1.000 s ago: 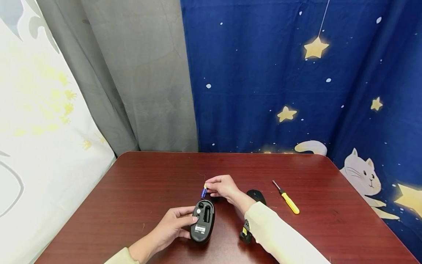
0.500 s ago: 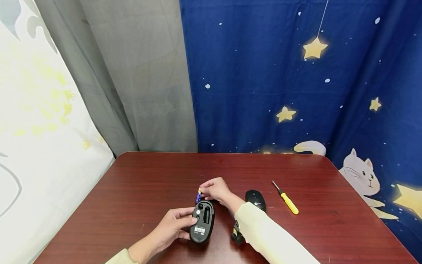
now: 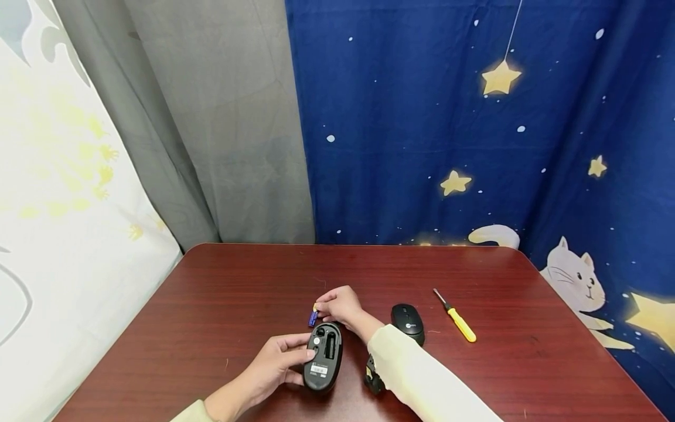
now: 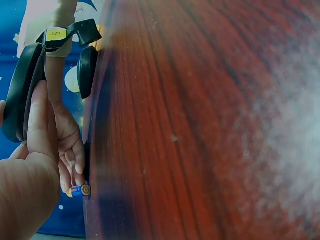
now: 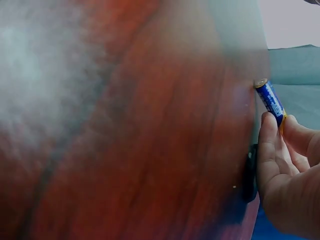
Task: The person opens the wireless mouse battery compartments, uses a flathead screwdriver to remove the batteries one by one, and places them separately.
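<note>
A black computer mouse (image 3: 323,357) lies upside down on the red-brown table (image 3: 227,305) with its battery bay uncovered. My left hand (image 3: 279,363) grips its left side, thumb on the underside; the left wrist view shows the mouse (image 4: 22,90) held on edge in that hand. My right hand (image 3: 340,306) pinches a small blue and yellow battery (image 3: 313,317) by its yellow end, just beyond the mouse's far end. The battery (image 5: 270,100) points away from the fingers (image 5: 272,145) in the right wrist view.
A second black mouse (image 3: 408,321) lies right of my right forearm, and a yellow-handled screwdriver (image 3: 456,319) lies further right. A small black part (image 3: 341,321) lies partly hidden under my right hand. Curtains hang behind the table's far edge.
My right hand has carried the battery left and nearer, down towards the far end of the upturned mouse. The left hand and mouse stay put.
</note>
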Motion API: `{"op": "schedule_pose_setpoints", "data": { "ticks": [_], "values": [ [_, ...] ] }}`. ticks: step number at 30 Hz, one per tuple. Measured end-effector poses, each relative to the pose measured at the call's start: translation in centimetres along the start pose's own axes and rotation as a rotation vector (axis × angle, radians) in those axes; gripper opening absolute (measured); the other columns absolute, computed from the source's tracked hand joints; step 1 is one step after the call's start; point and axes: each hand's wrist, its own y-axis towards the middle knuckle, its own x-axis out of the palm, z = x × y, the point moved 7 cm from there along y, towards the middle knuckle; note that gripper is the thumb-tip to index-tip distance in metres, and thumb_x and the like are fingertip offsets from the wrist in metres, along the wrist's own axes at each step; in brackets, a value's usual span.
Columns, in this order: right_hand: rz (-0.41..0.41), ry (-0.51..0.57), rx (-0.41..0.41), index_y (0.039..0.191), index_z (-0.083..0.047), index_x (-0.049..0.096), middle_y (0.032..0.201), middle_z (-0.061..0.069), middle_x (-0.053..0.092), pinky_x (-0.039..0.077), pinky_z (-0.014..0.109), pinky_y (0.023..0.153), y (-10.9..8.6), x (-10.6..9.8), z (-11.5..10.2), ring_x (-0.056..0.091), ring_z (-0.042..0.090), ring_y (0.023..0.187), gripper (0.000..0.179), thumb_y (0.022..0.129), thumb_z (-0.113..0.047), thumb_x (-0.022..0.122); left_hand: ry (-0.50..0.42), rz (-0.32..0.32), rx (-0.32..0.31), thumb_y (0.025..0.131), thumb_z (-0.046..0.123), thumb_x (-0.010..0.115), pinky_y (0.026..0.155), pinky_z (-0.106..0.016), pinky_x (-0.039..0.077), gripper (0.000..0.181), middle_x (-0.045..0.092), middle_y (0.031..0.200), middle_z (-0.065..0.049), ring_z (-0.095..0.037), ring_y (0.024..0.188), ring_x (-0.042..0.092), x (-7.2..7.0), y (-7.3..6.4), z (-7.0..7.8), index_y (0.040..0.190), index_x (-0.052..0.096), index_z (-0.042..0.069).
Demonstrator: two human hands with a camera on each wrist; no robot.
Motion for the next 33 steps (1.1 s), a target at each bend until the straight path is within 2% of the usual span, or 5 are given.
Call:
{"op": "schedule_pose_setpoints", "data": {
  "ticks": [7, 19, 28, 33],
  "values": [
    [0.031, 0.0, 0.028, 0.087, 0.008, 0.072, 0.071, 0.013, 0.069, 0.057, 0.027, 0.054, -0.1, 0.32, -0.09, 0.065, 0.015, 0.058, 0.005, 0.083, 0.005, 0.072, 0.001, -0.009, 0.008, 0.09, 0.004, 0.063, 0.067, -0.037, 0.059, 0.045, 0.069, 0.106, -0.013, -0.019, 0.084, 0.068, 0.2, 0.0, 0.04, 0.131, 0.051, -0.013],
    [0.07, -0.038, 0.053, 0.08, 0.007, 0.073, 0.069, 0.012, 0.069, 0.056, 0.025, 0.052, -0.1, 0.21, -0.09, 0.066, 0.015, 0.058, 0.004, 0.083, 0.004, 0.073, 0.0, -0.005, 0.002, 0.09, 0.005, 0.063, 0.068, -0.037, 0.059, 0.045, 0.068, 0.107, -0.013, -0.02, 0.086, 0.068, 0.06, -0.17, 0.03, 0.131, 0.052, -0.012],
    [0.124, -0.189, 0.016, 0.071, 0.0, 0.073, 0.063, 0.005, 0.068, 0.055, 0.023, 0.049, 0.04, 0.27, -0.23, 0.065, 0.012, 0.054, 0.008, 0.079, 0.001, 0.077, -0.008, -0.02, 0.003, 0.091, 0.005, 0.062, 0.068, -0.038, 0.059, 0.045, 0.068, 0.108, -0.014, -0.02, 0.086, 0.068, 0.14, -0.11, -0.05, 0.131, 0.051, -0.011],
    [0.129, -0.252, -0.016, 0.069, -0.002, 0.072, 0.06, 0.003, 0.066, 0.054, 0.023, 0.048, -0.08, 0.36, -0.46, 0.065, 0.012, 0.052, 0.011, 0.078, 0.0, 0.078, -0.003, -0.017, 0.003, 0.09, 0.004, 0.062, 0.068, -0.038, 0.059, 0.045, 0.068, 0.108, -0.014, -0.02, 0.086, 0.068, 0.09, -0.12, -0.11, 0.131, 0.051, -0.012]
  ]
}}
